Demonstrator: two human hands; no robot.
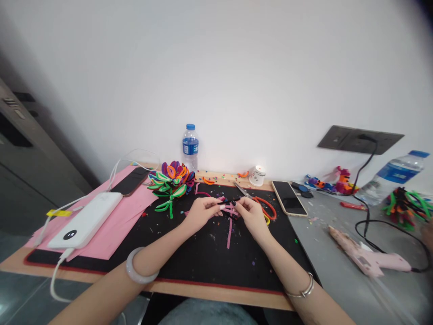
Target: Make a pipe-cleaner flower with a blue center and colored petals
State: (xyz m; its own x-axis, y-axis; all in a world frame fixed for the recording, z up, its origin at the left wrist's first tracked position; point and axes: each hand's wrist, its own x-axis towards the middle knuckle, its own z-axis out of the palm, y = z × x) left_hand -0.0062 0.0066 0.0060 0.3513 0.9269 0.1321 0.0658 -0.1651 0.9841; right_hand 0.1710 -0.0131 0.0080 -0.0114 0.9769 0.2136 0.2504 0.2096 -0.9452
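My left hand (202,213) and my right hand (252,217) meet fingertip to fingertip over the black mat (203,266). Both are closed in a pinch on pink pipe cleaners (229,211), which run between the fingers; how they are twisted there is too small to tell. Below the fingertips, a loose pink pipe cleaner strip (229,234) points towards me. Just beyond my right hand lie scissors (267,207) with orange handles, partly hidden by it. A bunch of colourful pipe cleaner flowers (172,180) lies to the left of my left hand.
On the left, a white power bank (88,221) and a phone (130,181) rest on pink sheets (111,241). A water bottle (190,149) and paper cup (257,175) stand by the wall. To the right are another phone (289,197) and a corded pink glue gun (370,257).
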